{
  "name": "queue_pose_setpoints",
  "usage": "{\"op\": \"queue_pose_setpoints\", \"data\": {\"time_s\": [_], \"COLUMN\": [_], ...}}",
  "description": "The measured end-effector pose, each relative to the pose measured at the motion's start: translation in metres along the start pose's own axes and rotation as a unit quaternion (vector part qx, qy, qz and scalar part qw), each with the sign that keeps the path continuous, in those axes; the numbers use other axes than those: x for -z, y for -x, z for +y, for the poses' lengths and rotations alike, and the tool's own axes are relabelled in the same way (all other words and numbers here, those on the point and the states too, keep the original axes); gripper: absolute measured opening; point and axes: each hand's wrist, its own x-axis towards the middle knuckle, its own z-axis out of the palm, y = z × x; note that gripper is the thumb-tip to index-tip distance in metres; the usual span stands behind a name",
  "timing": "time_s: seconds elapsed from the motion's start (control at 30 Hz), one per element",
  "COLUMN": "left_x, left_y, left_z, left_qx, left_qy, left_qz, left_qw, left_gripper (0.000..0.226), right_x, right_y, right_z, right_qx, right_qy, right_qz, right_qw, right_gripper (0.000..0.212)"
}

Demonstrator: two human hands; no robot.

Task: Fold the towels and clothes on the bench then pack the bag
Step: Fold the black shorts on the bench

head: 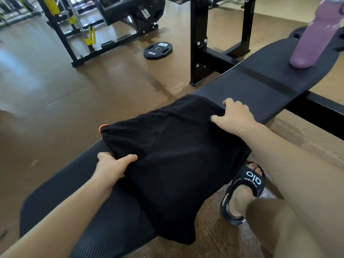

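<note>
Item: black garment (173, 157), laid across the padded desk (260, 90), its near portion hanging over the desk's edge toward the floor; a small orange tab (102, 127) shows at its 9 o'clock corner.

Left hand (111, 166): at the garment's 8 o'clock edge, thumb lying on top of the cloth and fingers tucked beneath; the grip pinches the fabric.

Right hand (235, 116): at the 2 o'clock corner, fingers curled down on the cloth; the grip appears to pinch that edge.

Other: purple bottle (312, 40) standing at the desk's far end, 1 o'clock, well apart from the garment. No bag in view.

Step, as judged: folding, with the garment held at two opposite edges, flattened or part-folded.

Next move calls for: carrying one held edge over to meet the other and gathering in the overhang.
</note>
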Motion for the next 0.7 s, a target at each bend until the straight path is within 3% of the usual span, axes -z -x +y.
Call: {"op": "queue_pose_setpoints", "data": {"time_s": [0.07,0.17,0.27,0.43,0.7], "left_x": [0.000,-0.005,-0.009,0.002,0.062], "left_y": [0.004,0.021,0.040,0.057,0.065], "left_z": [-0.008,-0.015,-0.017,-0.016,-0.013], "left_qx": [0.037,0.073,0.090,0.091,0.027], "left_qy": [0.034,0.084,0.150,0.269,0.230], "left_qz": [-0.056,-0.119,-0.142,-0.163,-0.114], "left_qw": [0.997,0.987,0.974,0.945,0.966], "left_gripper": [0.091,0.042,0.025,0.029,0.025], "right_x": [-0.005,-0.003,0.003,0.015,0.026], "right_y": [-0.003,-0.002,-0.002,0.008,0.040], "right_z": [-0.006,-0.015,-0.021,-0.022,-0.020], "right_qx": [-0.008,-0.029,-0.031,-0.072,-0.061], "right_qy": [-0.013,-0.064,-0.119,-0.256,-0.434], "right_qz": [-0.021,-0.057,-0.100,-0.161,-0.174], "right_qw": [1.000,0.996,0.987,0.950,0.882], "right_gripper": [0.069,0.055,0.040,0.036,0.027]}}
